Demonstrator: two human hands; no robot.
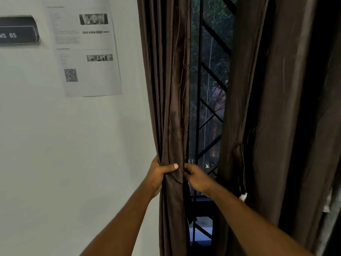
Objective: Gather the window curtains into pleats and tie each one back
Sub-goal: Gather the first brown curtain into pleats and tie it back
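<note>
Fingers of left hand (156, 174) wrap round the gathered brown left curtain (168, 89), thumb across front. Right hand (197, 179) pinches its window-side edge, fingers curled. Curtain hangs btwn wall (73, 145) & window grille (208, 108); right curtain (267, 108) apart.

"What was on the wall (73, 145)?"

"It was plain and pale. A printed sheet (86, 52) hung on it, slightly tilted, with small photos and a QR code (71, 75). A dark sign (18, 30) to its left read 'WS 05'."

"And the window (208, 108)?"

"Black bars (200, 52) crossed it, upright and slanted. Trees (217, 19) stood outside in dim light."
</note>
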